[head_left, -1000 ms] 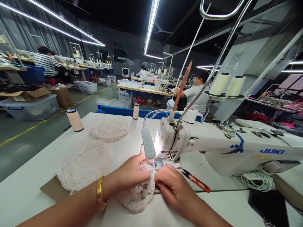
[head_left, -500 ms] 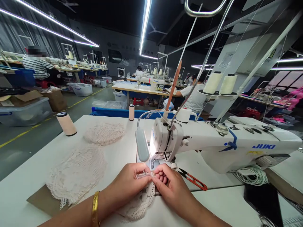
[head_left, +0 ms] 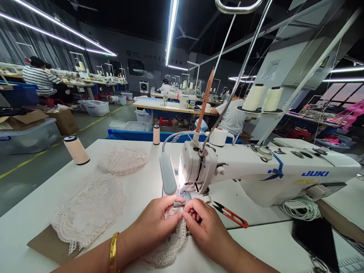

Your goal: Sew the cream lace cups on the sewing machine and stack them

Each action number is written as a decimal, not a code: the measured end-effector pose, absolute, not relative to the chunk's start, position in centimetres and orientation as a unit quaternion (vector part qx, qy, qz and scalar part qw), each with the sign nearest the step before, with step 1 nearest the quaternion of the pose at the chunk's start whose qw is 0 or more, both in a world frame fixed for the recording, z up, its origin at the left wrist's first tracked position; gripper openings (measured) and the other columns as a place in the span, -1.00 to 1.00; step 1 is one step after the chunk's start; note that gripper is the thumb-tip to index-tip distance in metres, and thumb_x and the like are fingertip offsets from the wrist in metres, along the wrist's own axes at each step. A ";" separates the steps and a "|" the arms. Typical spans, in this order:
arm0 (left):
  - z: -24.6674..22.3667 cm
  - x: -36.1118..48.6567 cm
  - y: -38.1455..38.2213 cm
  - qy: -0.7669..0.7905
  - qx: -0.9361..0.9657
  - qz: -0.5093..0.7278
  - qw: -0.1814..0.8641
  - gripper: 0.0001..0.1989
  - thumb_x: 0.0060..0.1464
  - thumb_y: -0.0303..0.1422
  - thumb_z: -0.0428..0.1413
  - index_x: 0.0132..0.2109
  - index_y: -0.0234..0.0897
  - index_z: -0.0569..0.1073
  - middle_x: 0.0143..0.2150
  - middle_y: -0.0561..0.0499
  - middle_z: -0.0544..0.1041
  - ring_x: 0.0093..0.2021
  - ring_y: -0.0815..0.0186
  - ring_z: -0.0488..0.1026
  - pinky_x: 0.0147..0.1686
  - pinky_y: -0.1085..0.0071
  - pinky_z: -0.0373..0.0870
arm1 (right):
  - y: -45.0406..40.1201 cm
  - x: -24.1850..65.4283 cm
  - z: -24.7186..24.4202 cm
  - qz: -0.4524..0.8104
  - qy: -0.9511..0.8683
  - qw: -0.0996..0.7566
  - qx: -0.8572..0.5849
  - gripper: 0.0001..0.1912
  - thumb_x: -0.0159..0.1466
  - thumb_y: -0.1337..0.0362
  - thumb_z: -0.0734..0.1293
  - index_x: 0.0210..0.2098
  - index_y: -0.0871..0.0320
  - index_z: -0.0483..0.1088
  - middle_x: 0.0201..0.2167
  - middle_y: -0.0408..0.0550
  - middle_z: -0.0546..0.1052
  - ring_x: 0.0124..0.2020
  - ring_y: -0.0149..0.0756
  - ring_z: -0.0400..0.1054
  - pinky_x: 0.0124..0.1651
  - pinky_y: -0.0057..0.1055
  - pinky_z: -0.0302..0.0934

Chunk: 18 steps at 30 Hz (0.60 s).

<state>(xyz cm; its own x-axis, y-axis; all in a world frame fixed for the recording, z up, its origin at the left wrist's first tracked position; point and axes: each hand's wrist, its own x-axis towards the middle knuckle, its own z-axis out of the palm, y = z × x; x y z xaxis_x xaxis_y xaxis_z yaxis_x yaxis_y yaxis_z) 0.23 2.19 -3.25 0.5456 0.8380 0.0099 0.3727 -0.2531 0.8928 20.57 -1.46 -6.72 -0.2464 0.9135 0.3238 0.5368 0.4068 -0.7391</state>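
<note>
Both hands meet just in front of the needle area of a white sewing machine point(head_left: 256, 163). My left hand point(head_left: 159, 218) pinches the edge of a cream lace piece point(head_left: 170, 250), its thumb low and its index finger raised toward the presser foot. Close beside it, my right hand point(head_left: 204, 223) grips the same lace edge between thumb and curled fingers. The scalloped lace hangs below the hands onto the table, partly hidden by the left forearm. A lit lamp point(head_left: 168, 174) hangs just left of the needle. Orange-handled thread snips point(head_left: 231, 214) lie to the right.
Two heaps of lace, a near lace pile point(head_left: 91, 208) and a far lace pile point(head_left: 123, 161), lie on the left of the table. Thread cones stand behind, including a peach cone point(head_left: 76, 150). A black flat object point(head_left: 314, 240) lies at right. Co-workers sit farther off.
My left index finger has lifted away from its thumb, opening a gap above the lace. My right hand keeps its pinch. The camera view has shifted slightly.
</note>
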 end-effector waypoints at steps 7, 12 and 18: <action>-2.7 0.3 2.2 0.405 0.747 0.234 0.473 -0.76 0.21 -0.22 0.11 -0.16 -0.19 0.64 -0.16 0.05 0.70 -0.10 0.13 0.58 -0.09 0.35 0.44 | -1.4 20.6 -6.8 0.217 -0.758 0.387 -0.478 -0.81 0.49 0.23 0.24 -0.27 0.04 0.37 -0.41 -0.19 0.49 -0.38 -0.26 0.40 -0.27 -0.38 0.20; -3.1 0.5 2.4 0.441 0.775 0.212 0.399 -0.76 0.23 -0.20 0.04 -0.32 -0.21 0.48 -0.33 0.04 0.55 -0.25 0.19 0.45 -0.24 0.33 0.33 | -1.2 20.5 -6.7 0.218 -0.759 0.368 -0.491 -0.80 0.48 0.24 0.21 -0.30 0.03 0.34 -0.45 -0.20 0.47 -0.41 -0.27 0.37 -0.31 -0.38 0.18; -3.9 1.4 2.7 0.457 0.832 0.207 0.237 -0.70 0.24 -0.26 -0.01 -0.46 -0.19 0.20 -0.40 0.00 0.38 -0.30 0.17 0.33 -0.27 0.29 0.24 | -0.3 19.9 -7.3 0.139 -0.760 0.298 -0.560 -0.75 0.42 0.32 0.21 -0.41 0.02 0.14 -0.51 -0.18 0.41 -0.40 -0.20 0.33 -0.30 -0.36 0.12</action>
